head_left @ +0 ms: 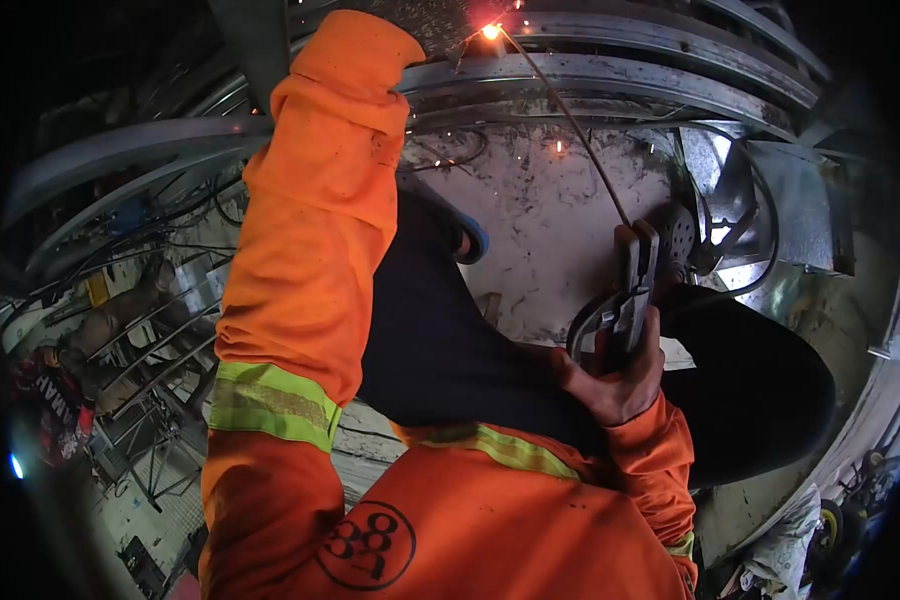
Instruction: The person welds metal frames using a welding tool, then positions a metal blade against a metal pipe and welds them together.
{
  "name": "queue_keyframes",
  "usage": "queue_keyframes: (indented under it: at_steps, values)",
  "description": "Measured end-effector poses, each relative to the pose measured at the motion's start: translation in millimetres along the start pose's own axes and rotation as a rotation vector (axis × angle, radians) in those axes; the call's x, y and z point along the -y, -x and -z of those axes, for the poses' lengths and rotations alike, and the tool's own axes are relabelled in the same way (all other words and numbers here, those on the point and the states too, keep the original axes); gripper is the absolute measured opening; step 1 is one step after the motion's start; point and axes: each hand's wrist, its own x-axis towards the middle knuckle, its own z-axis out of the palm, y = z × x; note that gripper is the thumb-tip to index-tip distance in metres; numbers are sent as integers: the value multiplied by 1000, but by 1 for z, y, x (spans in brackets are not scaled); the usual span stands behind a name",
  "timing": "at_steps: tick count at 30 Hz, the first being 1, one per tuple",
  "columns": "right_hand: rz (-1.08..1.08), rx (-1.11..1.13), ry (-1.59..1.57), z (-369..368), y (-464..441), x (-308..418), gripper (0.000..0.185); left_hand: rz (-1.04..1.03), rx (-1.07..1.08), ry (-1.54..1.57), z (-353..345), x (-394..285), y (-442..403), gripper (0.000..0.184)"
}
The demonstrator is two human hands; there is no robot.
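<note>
My right hand [620, 380] is closed around a dark electrode holder [632, 290] at the right of centre. A long thin welding rod [570, 118] runs from its jaws up and left to a bright glowing arc [491, 31] at the metal bars [610, 72]. Sparks fly around the tip. My left arm, in an orange sleeve [320, 190] with a reflective band, stretches up to the top of the view. The sleeve's end lies near the bars, and no fingers of my left hand show.
Curved metal rails [140, 140] cross the left. A black cable [770, 215] loops at the right beside metal sheets [795, 205]. At the lower left, another person [60, 400] is near a metal rack [160, 350]. A small wheel [828, 530] stands at the lower right.
</note>
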Motion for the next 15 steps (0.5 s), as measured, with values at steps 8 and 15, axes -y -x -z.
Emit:
queue_keyframes:
  at_steps: [8, 15]
  values:
    - [-32, 17, 6, -2, -2, 7, 66, -240, 16, -145, -6, 16, -2, 35]
    - [-156, 28, -59, -3, -1, 7, 64, -320, 32, -109, -4, 18, -2, 35]
